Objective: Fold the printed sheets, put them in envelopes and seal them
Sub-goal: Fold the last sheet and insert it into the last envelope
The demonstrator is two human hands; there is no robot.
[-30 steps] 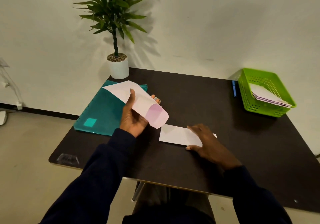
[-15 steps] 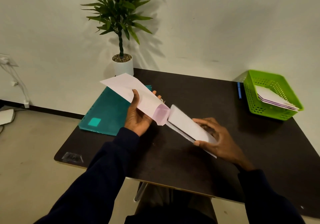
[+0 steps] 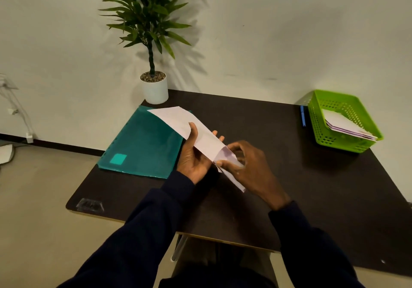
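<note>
At the far left of the dark worktop (image 3: 312,176) lies a teal plastic folder (image 3: 142,145), flat, with a lighter square label near its front corner. Behind it, at the back edge against the wall, stands a potted plant (image 3: 153,82) in a white pot. Just right of the folder, the left hand (image 3: 195,156) holds a white envelope (image 3: 187,125) above the worktop, thumb on top and fingers beneath, the envelope slanting from upper left down to its open pinkish mouth at lower right. There the right hand (image 3: 252,167) pinches a folded sheet (image 3: 234,171) between thumb and fingers, its end at the envelope's mouth; how far the sheet has entered I cannot tell. Both arms wear dark blue sleeves. Farther right, near the back edge, a blue pen (image 3: 302,116) lies just beside a lime green basket (image 3: 321,136), which holds a small stack of envelopes (image 3: 343,124) leaning inside it.
</note>
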